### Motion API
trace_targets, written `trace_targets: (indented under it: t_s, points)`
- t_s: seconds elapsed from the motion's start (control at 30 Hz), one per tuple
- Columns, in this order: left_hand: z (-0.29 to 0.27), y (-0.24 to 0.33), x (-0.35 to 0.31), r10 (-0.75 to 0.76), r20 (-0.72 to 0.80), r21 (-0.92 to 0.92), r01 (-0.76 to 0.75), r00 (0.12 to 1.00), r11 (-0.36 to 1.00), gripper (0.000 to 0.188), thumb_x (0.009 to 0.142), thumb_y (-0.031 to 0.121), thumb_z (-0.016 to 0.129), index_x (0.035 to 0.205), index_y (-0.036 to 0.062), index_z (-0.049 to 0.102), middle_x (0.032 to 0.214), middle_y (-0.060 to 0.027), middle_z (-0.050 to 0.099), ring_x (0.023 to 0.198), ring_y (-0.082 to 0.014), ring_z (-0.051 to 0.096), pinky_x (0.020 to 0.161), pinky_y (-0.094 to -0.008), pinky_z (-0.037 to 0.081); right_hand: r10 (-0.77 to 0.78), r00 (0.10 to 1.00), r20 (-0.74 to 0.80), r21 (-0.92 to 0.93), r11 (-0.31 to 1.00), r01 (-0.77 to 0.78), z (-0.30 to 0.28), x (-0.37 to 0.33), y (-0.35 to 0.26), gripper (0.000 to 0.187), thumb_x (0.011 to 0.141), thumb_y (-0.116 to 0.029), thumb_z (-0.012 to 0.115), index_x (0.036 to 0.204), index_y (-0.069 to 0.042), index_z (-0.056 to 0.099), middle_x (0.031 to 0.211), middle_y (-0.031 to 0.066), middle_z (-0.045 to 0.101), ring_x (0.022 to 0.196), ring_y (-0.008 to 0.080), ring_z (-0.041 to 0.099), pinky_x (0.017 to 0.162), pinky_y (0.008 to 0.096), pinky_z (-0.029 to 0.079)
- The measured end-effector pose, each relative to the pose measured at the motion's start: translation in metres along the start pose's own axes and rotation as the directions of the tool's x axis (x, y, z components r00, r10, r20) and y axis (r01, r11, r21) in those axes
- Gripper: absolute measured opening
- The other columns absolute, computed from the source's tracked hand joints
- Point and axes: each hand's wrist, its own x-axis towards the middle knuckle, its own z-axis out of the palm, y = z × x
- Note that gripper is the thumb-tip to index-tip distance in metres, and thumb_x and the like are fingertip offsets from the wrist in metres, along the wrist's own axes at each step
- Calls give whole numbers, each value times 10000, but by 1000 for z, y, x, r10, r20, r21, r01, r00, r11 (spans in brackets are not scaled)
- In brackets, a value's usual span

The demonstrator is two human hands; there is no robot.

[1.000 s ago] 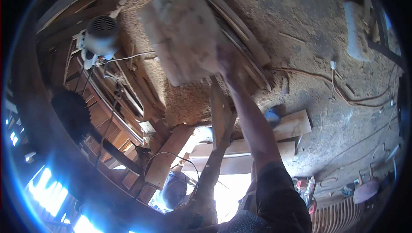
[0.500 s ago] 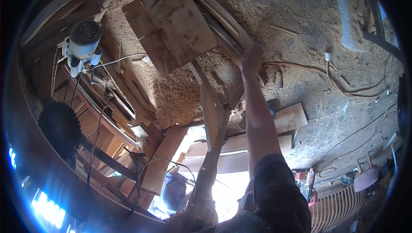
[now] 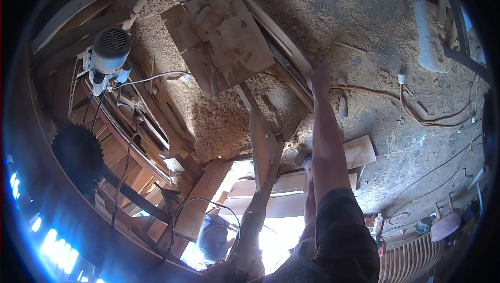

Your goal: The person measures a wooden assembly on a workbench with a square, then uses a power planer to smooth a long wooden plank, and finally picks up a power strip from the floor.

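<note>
A sawdust-strewn floor (image 3: 406, 158) is spreading out to the right of the stained wooden panel (image 3: 229, 35), while a long board (image 3: 289, 48) is running slantwise just beside the panel's right edge. Well below and left of the panel a toothed saw blade (image 3: 78, 154) is showing dark, and a grey motor (image 3: 111, 48) is sitting to the panel's left. Off the panel's lower right, the right hand (image 3: 320, 78) is touching the board's near end, its fingers too indistinct to tell whether they are gripping, and a white plug (image 3: 401, 79) is lying farther right
</note>
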Motion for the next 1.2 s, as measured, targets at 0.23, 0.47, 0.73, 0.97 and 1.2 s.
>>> trace_targets:
  t_s: [0.23,0.47,0.73,0.97,1.2]
  points:
    - [-2,-1,4,1,6,-7,0,1000,1000,273,754,270,582,844,27,669,934,-157,557,948,-329,499,927,-508,337,-416,893,-171,-217,900,377,18,-40,0,453,907,-210,616,1309,-52,479,1163,202,612,1086,353,619,914,467,494]
    - [-11,4,2,24,-22,-27,-25,999,999,272,755,270,581,840,27,667,933,-159,556,948,-330,499,926,-510,337,-396,917,-54,331,859,390,-12,-47,19,515,883,-220,647,1357,-92,492,1130,240,630,899,380,680,776,490,562]
    - [-21,3,-24,-19,-71,-119,10,997,993,272,755,271,579,836,26,665,933,-160,556,947,-330,499,926,-513,336,-475,814,334,854,518,-48,-148,-145,56,438,874,-295,704,1170,23,643,832,112,682,649,157,670,467,288,555]
    - [-26,18,-15,-19,-229,-281,-47,973,958,149,735,208,589,778,81,654,927,-120,589,991,-320,498,915,-498,309,-290,813,505,790,534,-301,-302,-320,110,387,897,-286,684,1121,26,634,793,73,661,588,164,643,460,280,512]
    - [-23,10,-22,-106,-297,-334,0,949,943,205,731,226,678,920,151,709,1082,-23,625,1157,-300,481,1021,-506,262,-281,895,348,850,497,-174,-443,-483,144,412,904,-268,679,1181,28,606,887,71,679,649,159,663,536,296,540]
